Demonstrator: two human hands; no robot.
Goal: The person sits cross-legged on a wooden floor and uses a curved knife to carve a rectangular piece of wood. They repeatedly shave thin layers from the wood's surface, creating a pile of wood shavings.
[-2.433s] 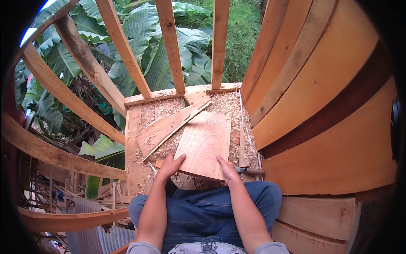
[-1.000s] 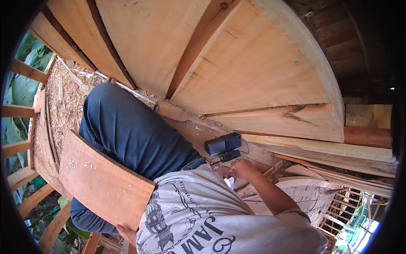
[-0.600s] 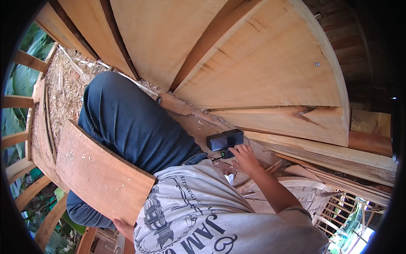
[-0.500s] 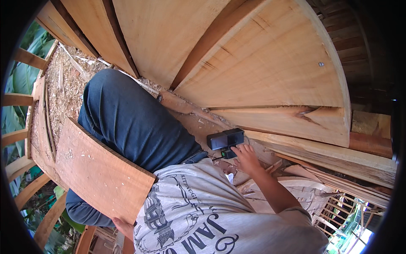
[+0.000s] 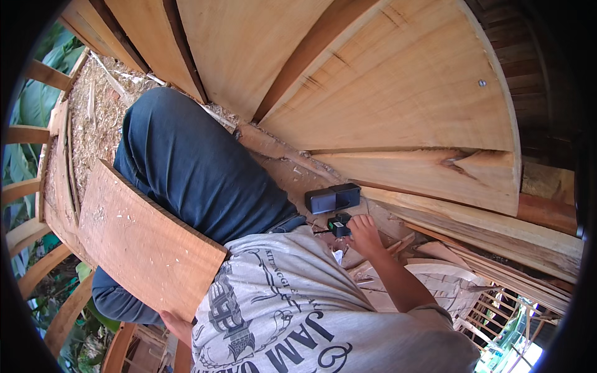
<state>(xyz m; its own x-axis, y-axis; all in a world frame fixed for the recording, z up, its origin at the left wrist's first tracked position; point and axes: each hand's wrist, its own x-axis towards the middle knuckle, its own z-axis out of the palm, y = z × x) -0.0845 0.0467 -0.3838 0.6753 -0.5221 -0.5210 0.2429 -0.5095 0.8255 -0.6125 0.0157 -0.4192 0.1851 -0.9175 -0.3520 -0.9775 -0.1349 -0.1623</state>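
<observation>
A flat wooden board [image 5: 149, 233] lies tilted across my lap, flecked with pale shavings. My left hand [image 5: 177, 324] grips its lower edge, the fingers partly hidden beneath the wood. On the right, my right hand [image 5: 364, 234] is closed on a small black box-shaped thing [image 5: 339, 225] with a green mark; its exact kind is unclear. A thin dark strip sticks out from its left side. Just beyond it, a larger dark blue-and-black box [image 5: 333, 199] rests on the dusty wooden surface, apart from my fingers.
Curved wooden planks [image 5: 404, 93] rise in front of me, with dark gaps between them. Sawdust and shavings [image 5: 93, 118] cover the far left. Wooden ribs [image 5: 28, 186] stand along the left, with green leaves behind. Long timbers [image 5: 479, 230] run along the right.
The small black thing has come slightly away from the larger box, with my right fingers now closed on it. My left hand stays at the board's edge. The view has shifted slightly.
</observation>
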